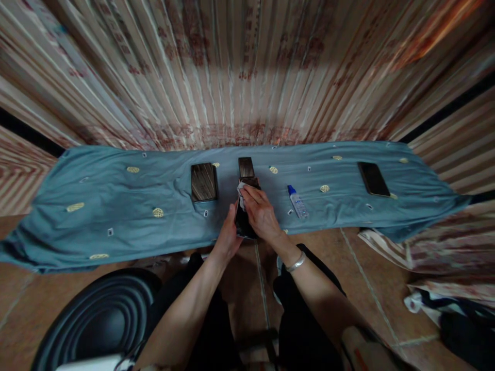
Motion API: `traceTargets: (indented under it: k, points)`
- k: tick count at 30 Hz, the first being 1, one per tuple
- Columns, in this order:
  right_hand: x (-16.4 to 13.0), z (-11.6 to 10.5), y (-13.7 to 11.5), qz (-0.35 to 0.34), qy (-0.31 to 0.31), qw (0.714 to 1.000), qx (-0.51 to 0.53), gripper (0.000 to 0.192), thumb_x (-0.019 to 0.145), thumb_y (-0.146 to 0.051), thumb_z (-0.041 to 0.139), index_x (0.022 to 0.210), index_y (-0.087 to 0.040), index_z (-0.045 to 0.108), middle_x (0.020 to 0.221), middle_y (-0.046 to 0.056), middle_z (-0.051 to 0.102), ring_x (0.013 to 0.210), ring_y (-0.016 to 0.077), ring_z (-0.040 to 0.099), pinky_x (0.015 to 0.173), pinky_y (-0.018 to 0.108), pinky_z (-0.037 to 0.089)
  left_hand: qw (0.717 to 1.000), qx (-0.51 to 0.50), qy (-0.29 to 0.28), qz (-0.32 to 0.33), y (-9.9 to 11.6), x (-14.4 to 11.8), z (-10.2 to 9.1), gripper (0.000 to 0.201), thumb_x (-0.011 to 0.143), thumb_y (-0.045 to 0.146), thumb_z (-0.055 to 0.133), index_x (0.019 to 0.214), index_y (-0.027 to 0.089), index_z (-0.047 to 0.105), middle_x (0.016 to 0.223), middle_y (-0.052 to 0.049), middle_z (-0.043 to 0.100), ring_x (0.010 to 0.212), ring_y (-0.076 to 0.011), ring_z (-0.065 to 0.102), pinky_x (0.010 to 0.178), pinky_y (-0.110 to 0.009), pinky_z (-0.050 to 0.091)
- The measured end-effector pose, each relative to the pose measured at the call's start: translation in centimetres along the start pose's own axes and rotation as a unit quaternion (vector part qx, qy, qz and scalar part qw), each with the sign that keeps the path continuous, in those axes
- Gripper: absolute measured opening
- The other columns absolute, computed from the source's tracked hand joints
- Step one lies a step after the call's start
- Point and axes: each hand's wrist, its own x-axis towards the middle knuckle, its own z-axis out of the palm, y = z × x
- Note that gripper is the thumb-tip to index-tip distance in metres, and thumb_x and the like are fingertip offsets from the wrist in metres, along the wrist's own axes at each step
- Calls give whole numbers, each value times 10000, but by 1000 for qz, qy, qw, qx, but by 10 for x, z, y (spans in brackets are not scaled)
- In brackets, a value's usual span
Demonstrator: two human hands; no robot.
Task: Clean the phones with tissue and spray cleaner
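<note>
My left hand [230, 232] grips the near left edge of a dark, glossy phone-like device [244, 224], held tilted over the front of the cloth-covered surface. My right hand [260, 210] presses a crumpled pale wipe [241, 195] against the device's face. Fingers hide much of both. Just beyond lies a smaller dark phone [246, 167], partly overlapped by the held device. On the left rests a dark tablet-like device [203, 183] with a shiny screen. To the right, a clear bottle with a blue cap [297, 202] lies on its side.
A blue-green cloth [116, 196] with yellow prints covers the long, narrow surface. Far right on it lies another dark phone [373, 179]. Striped curtains [232, 93] hang behind. A round black ridged object [100, 330] stands at lower left on the tiled floor [325, 263].
</note>
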Motion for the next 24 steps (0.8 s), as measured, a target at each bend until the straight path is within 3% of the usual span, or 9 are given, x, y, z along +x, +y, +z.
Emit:
traceTargets:
  k: [4, 13, 24]
  points:
    - [2, -3, 4, 10, -6, 1000, -22, 445, 1011, -169, 326, 1379, -64, 554, 1386, 185, 590, 1322, 247, 507, 1129, 435, 434, 1000, 12, -21, 1, -2, -2, 0, 423, 995, 386, 448, 1326, 193, 627, 1355, -70, 650, 1385, -219, 477, 1173, -365, 324]
    - [5, -7, 8, 50, -35, 997, -41, 458, 1009, -154, 329, 1428, -97, 506, 1458, 151, 541, 1384, 245, 438, 1161, 451, 387, 999, 25, -47, 2, -2, 0, -4, 467, 961, 443, 510, 1348, 201, 609, 1349, -70, 654, 1381, -238, 482, 1183, -386, 308]
    - [3, -7, 16, 47, -26, 998, -21, 488, 971, -103, 340, 1437, -96, 486, 1420, 185, 567, 1370, 249, 468, 1133, 495, 414, 999, 28, -17, 27, 5, 2, -4, 384, 986, 416, 463, 1205, 191, 684, 1189, -58, 730, 1260, -210, 589, 1097, -341, 409]
